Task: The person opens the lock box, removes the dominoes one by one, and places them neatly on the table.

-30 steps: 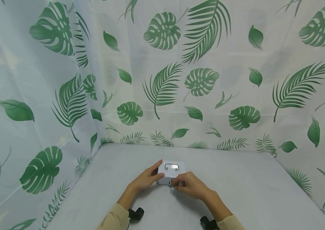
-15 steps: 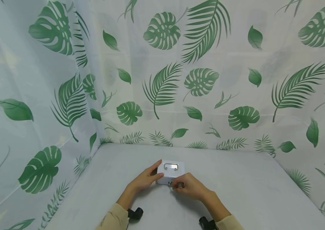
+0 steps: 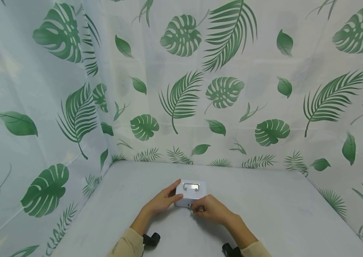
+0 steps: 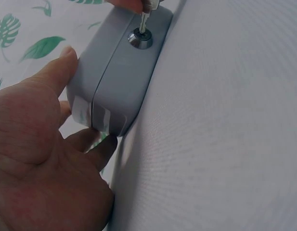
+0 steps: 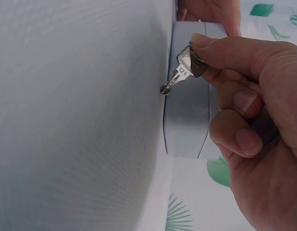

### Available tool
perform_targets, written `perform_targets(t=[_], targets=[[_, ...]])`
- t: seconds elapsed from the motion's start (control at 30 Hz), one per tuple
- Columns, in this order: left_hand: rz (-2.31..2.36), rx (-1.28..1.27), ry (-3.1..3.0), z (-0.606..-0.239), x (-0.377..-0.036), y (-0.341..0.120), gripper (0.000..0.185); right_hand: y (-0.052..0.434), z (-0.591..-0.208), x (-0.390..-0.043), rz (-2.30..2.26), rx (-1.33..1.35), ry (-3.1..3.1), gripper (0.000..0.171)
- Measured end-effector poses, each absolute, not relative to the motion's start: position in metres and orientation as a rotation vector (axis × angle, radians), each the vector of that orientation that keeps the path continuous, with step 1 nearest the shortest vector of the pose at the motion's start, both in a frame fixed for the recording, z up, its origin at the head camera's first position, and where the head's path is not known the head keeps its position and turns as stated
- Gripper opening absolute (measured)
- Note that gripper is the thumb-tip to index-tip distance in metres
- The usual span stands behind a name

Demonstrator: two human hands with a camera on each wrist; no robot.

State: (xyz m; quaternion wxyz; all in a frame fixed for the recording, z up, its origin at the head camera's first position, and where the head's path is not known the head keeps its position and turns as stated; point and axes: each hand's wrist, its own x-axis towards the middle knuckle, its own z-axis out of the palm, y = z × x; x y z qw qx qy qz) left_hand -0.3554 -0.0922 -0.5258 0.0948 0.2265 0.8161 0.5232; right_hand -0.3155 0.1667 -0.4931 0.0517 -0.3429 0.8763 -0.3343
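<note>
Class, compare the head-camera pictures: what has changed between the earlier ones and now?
The right hand, pinching the key, has eased slightly lower in the head view. Nothing was visibly taken hold of or let go. The left hand still holds the closed white box.

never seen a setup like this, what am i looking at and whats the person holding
There is no machine here, just a person's left hand and right hand, both bare. The wide picture comes from a camera worn on the head, looking forward and down; the two close-ups are taken from the wrists, one for each hand. On the white table sits a pale cash box with a metal handle on top; a leaf-print curtain hangs behind. The left hand holds the box's left end. The right hand pinches a small metal key with its tip at the lock on the box's front; how far in is hard to tell.
</note>
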Motion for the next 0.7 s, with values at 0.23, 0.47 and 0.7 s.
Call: perform_targets(t=[0.23,0.47,0.7], targets=[[1.549,0.674,2.429,-0.5245,-0.3541,-0.0915,0.075,0.1655,-0.4935,-0.3159,-0.993,-1.061,2.685,0.013],[1.553,0.668,2.423,-0.5239,-0.3515,-0.0913,0.075,0.1641,-0.4939,-0.3147,-0.981,-1.067,2.705,0.012],[1.556,0.666,2.421,-0.5248,-0.3524,-0.0919,0.076,0.1625,-0.4955,-0.3149,-0.974,-1.102,2.720,0.013]])
